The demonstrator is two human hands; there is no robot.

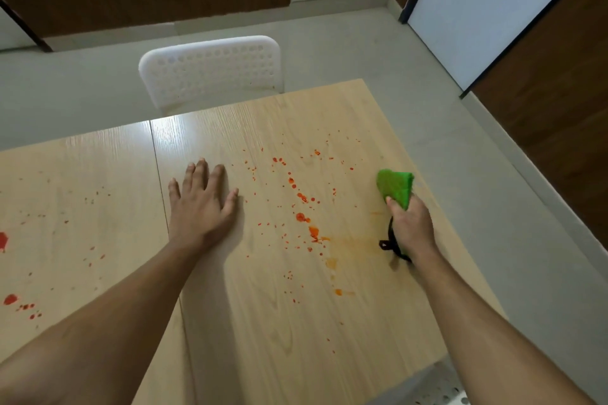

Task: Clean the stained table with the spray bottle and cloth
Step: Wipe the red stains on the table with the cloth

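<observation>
1. One green cloth (396,188) sits at the right of the frame, gripped in the right hand (411,228) near the desk's (296,322) right edge.
2. Red stains (302,207) speckle the middle of the desk, with an orange smear beside the cloth.
3. The left hand (200,204) lies flat, fingers spread, left of the stains.
4. A white chair (212,71) stands at the upper centre.

Both forearms are bare from the bottom edge of the view up to the wrists, with no sleeve showing on either. The left hand (200,204) wears no glove, ring, watch or band that can be seen, its nails short. The right hand (411,227) is likewise ungloved and shows no jewellery at the knuckles or wrist.
</observation>
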